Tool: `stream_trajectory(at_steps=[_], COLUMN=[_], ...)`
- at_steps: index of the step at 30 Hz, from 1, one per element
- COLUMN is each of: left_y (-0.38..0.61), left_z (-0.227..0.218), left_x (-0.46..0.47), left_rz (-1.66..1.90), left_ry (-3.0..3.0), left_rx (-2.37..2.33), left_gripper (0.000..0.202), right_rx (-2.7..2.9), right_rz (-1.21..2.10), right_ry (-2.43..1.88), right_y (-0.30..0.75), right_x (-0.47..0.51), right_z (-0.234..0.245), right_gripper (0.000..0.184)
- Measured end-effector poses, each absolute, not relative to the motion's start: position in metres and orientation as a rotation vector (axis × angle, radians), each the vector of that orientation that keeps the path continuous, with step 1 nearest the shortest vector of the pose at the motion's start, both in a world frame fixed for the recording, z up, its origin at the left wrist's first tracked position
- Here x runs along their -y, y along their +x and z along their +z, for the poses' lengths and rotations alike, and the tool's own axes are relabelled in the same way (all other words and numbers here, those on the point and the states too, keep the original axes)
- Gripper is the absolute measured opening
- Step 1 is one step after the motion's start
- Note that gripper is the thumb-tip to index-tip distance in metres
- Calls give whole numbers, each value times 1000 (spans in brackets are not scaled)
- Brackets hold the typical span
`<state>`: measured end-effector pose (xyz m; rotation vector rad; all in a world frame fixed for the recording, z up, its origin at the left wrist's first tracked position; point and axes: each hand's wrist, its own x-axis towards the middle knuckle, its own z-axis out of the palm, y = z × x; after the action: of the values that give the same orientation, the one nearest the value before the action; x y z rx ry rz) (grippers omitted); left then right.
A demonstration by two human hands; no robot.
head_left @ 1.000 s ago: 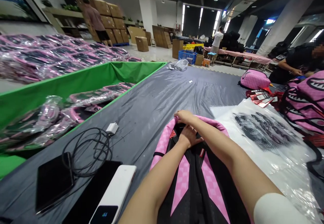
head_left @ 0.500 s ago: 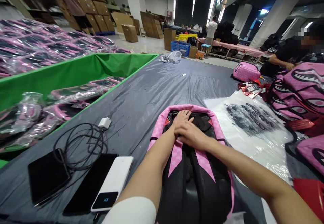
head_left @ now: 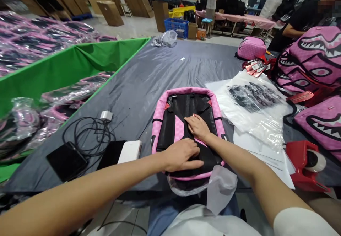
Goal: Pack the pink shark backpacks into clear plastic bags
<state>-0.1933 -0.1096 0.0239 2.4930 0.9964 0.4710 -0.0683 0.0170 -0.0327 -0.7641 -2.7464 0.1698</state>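
The pink and black bag (head_left: 186, 129) lies flat on the gray tabletop (head_left: 165, 69), straps up. Its bottom end is right at the near edge. The left hand (head_left: 181, 155) lies flat on the low part of the bag. The right hand (head_left: 197, 127) lies flat on the straps in the middle. Each grip is open. The hands press down and hold nothing. A thin clear wrap (head_left: 221, 189) hangs at the edge by the bag's bottom end.

What could go wrong? The bag is so close to the edge that a hard pull could slide it off. The wrap is thin, so it could tear or slip away. A white power bank (head_left: 130, 151) and a black cord (head_left: 89, 136) lie just left of the bag, so a wide arm swing could knock them. A red tape holder (head_left: 306, 163) sits on the right, well apart.
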Motion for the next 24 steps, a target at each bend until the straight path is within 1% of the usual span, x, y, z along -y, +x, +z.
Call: stream_trajectory(at_steps=[3,5,7,9,11,14,15,16,18,21,24], left_y=[-188,-185,-182,-180,-180,-186,-189,-193,-200,-205,-204], left_z=[-2,-25,-43,-52,-53,-47,-44,-43,-41,-45,-53], left_x=[119,112,106,103,101,97,97,96,98,103,106], left_rz=[502,463,393,356,374,416,409,387,332,346,442], left_ry=[2631,2686,2717,2701,2637,2490,2460,2441,2445,2501,2515], left_rx=[-1004,-1005,-1054,-1205,-1432,-1752,-1802,-1830,-1818,-1765,-1828], left_gripper=[35,30,26,21,27,46,50,53,57,58,57], right_rx=[2712,2667,2582,2524,2616,2940,3028,3097,3171,3117,3009], right_rz=[188,235,298,330,342,397,421,441,466,474,433], right_ry=[-777,-834,-901,-833,-507,269,444,539,598,735,774], right_y=[-68,-67,-65,-59,-51,-39,-37,-36,-37,-42,-46], right_x=[-16,-16,-12,0,19,50,57,62,65,60,52], right_z=[-33,-28,-16,2,20,33,33,30,20,-4,-30], right_gripper=[43,45,47,44,37,24,21,19,16,9,11])
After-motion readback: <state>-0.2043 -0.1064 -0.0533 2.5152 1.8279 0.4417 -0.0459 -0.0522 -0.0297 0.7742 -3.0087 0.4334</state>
